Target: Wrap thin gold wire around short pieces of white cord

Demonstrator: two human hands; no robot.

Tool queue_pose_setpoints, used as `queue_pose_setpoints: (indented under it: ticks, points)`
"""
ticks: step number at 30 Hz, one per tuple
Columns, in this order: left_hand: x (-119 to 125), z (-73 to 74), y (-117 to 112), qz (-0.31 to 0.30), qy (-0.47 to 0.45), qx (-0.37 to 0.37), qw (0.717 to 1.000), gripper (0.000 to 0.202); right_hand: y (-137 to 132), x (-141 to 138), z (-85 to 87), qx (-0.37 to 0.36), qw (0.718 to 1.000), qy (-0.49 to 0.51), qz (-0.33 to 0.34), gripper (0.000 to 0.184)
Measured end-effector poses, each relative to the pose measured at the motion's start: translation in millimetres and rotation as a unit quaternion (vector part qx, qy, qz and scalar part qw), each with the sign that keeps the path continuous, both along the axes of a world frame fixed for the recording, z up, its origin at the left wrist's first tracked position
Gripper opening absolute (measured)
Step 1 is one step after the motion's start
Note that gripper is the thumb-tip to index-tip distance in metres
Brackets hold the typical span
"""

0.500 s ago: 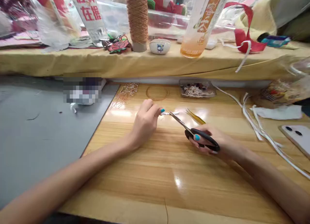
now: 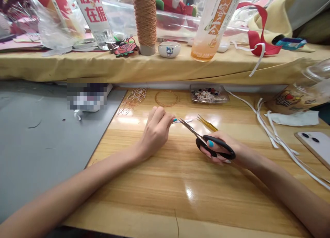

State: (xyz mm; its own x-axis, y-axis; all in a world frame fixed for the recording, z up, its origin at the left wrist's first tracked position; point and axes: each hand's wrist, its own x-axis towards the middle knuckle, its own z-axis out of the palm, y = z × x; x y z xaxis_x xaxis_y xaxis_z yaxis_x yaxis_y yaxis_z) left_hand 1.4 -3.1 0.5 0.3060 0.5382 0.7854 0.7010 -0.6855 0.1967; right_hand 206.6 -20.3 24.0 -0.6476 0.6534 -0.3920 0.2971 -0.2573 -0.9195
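My left hand (image 2: 156,131) is closed in a pinch, thumb pressed to the fingers. From its fingertips a thin white cord or strip (image 2: 189,121) seems to run right; how much lies inside the fingers is hidden. My right hand (image 2: 219,147) is wrapped round the black handles of a pair of scissors (image 2: 192,129). The blades point up and left toward the left fingertips, tips slightly parted and close to the white strip. Just behind the scissors, yellow tweezers (image 2: 207,124) lie on the wooden board (image 2: 144,190).
Behind my hands are a coil of thin brown cord (image 2: 167,105), a heap of thread scraps (image 2: 138,94) and a clear box of beads (image 2: 209,93). White cords (image 2: 268,128) and a phone (image 2: 313,143) lie at right. A cloth-covered shelf (image 2: 154,68) with bottles and a thread cone (image 2: 144,21) crosses the back.
My left hand has turned slightly, its fingertips shifting a little right. The scissor tips have moved slightly left. Both hands keep their hold.
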Motion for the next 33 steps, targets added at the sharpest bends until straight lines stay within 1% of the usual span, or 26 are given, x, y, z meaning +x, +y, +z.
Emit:
queue_pose_setpoints:
  ticks: [5, 10, 12, 13, 14, 15, 16, 17, 18, 19, 20, 21, 23, 25, 26, 27, 28, 29, 30, 31, 32, 33]
  points:
    - [0.1, -0.1, -1.0, 0.006, 0.004, 0.014, 1.0, 0.015, -0.4, -0.8, 2.9, -0.012, 1.0, 0.014, 0.003, 0.046]
    - [-1.2, -0.4, -0.1, 0.012, -0.004, 0.007, 1.0, 0.016, -2.1, -3.0, 1.8, -0.019, 0.999, 0.013, -0.028, 0.043]
    - [-2.7, -0.9, 2.9, 0.026, -0.023, -0.013, 0.999, 0.019, -1.6, -1.1, 3.9, 0.011, 0.999, -0.007, -0.048, 0.044]
    - [-3.7, -1.3, 5.0, 0.036, -0.031, -0.03, 0.998, 0.02, -0.4, 1.3, 6.2, 0.046, 0.996, -0.029, -0.068, 0.044]
    - [-4.6, -1.6, 7.3, 0.047, -0.037, -0.052, 0.997, 0.021, 1.7, 5.0, 9.2, 0.1, 0.988, -0.066, -0.098, 0.043]
    - [-5.5, -2.0, 9.6, 0.058, -0.042, -0.078, 0.994, 0.022, 4.8, 10.2, 12.6, 0.169, 0.969, -0.118, -0.136, 0.042]
    - [-6.1, -2.2, 11.9, 0.068, -0.044, -0.108, 0.991, 0.022, 8.8, 16.8, 15.8, 0.245, 0.935, -0.185, -0.177, 0.038]
    - [-6.6, -2.4, 13.8, 0.076, -0.047, -0.139, 0.986, 0.022, 13.5, 24.7, 18.3, 0.326, 0.883, -0.263, -0.212, 0.035]
    - [-6.8, -2.5, 15.4, 0.08, -0.052, -0.169, 0.981, 0.022, 18.6, 33.5, 19.8, 0.377, 0.83, -0.349, -0.218, 0.033]
    - [-6.8, -2.5, 16.7, 0.083, -0.058, -0.196, 0.975, 0.021, 23.9, 42.7, 20.1, 0.394, 0.795, -0.414, -0.204, 0.031]
    - [-6.6, -2.4, 17.6, 0.084, -0.066, -0.22, 0.97, 0.02, 28.9, 51.5, 19.3, 0.401, 0.77, -0.459, -0.19, 0.028]
    - [-6.4, -2.4, 18.2, 0.084, -0.072, -0.238, 0.965, 0.02, 33.3, 59.4, 17.8, 0.41, 0.75, -0.486, -0.183, 0.027]
    - [-6.3, -2.4, 19.1, 0.086, -0.083, -0.262, 0.958, 0.019, 38.9, 70.3, 14.6, 0.419, 0.723, -0.525, -0.166, 0.028]
    - [-6.7, -2.5, 19.9, 0.083, -0.088, -0.277, 0.953, 0.017, 39.5, 72.4, 13.7, 0.441, 0.704, -0.532, -0.164, 0.031]
    - [-7.0, -2.4, 20.1, 0.073, -0.091, -0.282, 0.952, 0.016, 37.7, 69.7, 14.3, 0.46, 0.697, -0.521, -0.176, 0.033]
    - [-7.1, -2.2, 19.9, 0.055, -0.099, -0.285, 0.952, 0.014, 34.6, 64.5, 15.4, 0.474, 0.699, -0.498, -0.197, 0.035]
    - [-7.0, -1.8, 19.0, 0.03, -0.112, -0.288, 0.951, 0.013, 30.3, 56.9, 16.5, 0.477, 0.713, -0.463, -0.223, 0.037]
    - [-6.3, -1.2, 17.3, 0.001, -0.13, -0.29, 0.948, 0.013, 25.1, 47.1, 17.0, 0.465, 0.74, -0.415, -0.252, 0.039]
    - [-4.9, -0.3, 14.3, -0.027, -0.154, -0.293, 0.943, 0.013, 19.1, 35.6, 16.4, 0.412, 0.798, -0.352, -0.264, 0.04]
    - [-2.6, 0.6, 10.0, -0.051, -0.18, -0.299, 0.936, 0.013, 12.8, 23.0, 14.6, 0.338, 0.863, -0.275, -0.258, 0.044]
    - [0.7, 1.7, 4.4, -0.069, -0.203, -0.31, 0.926, 0.013, 6.5, 10.1, 11.4, 0.254, 0.923, -0.191, -0.216, 0.046]
    - [4.8, 2.8, -2.2, -0.08, -0.221, -0.328, 0.915, 0.012, 0.6, -2.3, 7.0, 0.194, 0.957, -0.109, -0.185, 0.048]
